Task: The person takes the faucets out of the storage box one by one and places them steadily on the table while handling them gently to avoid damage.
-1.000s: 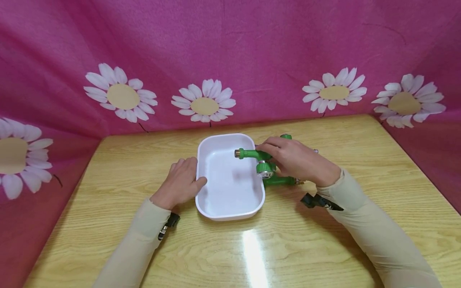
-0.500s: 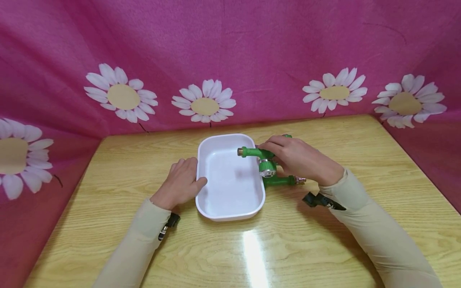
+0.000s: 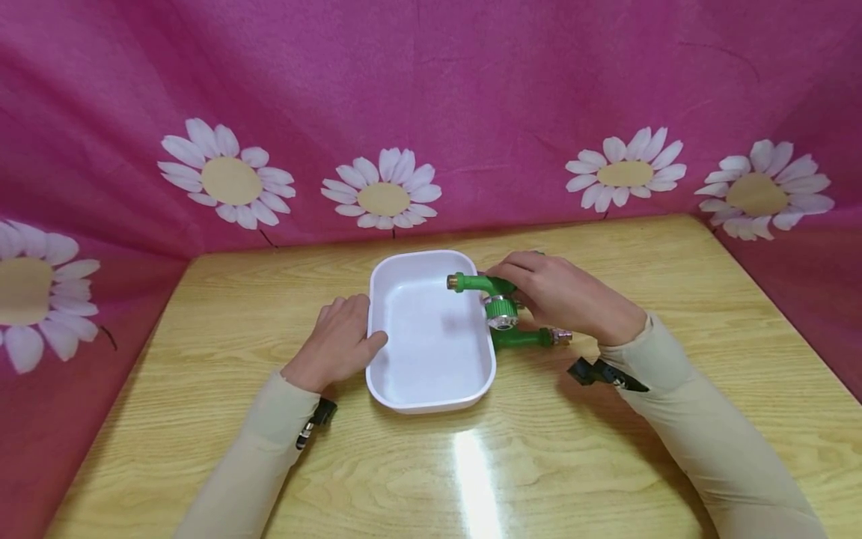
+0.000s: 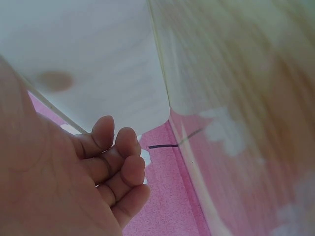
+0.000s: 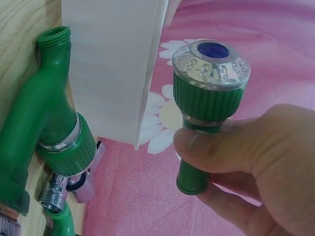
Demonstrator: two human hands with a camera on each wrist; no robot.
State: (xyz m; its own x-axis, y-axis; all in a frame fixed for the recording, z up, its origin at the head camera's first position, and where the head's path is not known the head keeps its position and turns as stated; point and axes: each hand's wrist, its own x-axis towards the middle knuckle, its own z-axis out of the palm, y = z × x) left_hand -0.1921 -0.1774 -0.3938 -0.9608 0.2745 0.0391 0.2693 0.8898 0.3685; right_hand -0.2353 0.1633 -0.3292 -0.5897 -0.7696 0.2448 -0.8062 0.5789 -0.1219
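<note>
In the head view, my right hand (image 3: 562, 299) holds a green tap (image 3: 477, 283) just above the right rim of a white tray (image 3: 427, 344). Its brass threaded end points left over the tray. The right wrist view shows the thumb and fingers pinching below the tap's ribbed green knob (image 5: 209, 101), which has a silver cap and blue centre. My left hand (image 3: 337, 340) grips the tray's left rim, thumb over the inside and curled fingers (image 4: 133, 169) outside against the wall. Part of the held tap hides behind my right hand.
Beside the tray on the right, another green tap (image 3: 521, 338) lies on the wooden table (image 3: 236, 299). More green and chrome tap parts (image 5: 54, 194) show in the right wrist view. A pink curtain (image 3: 485, 105) with daisies stands behind the table.
My right hand has shifted slightly right with the tap, and the tap's threaded end has moved right and a little away from me. The left hand and tray look still.
</note>
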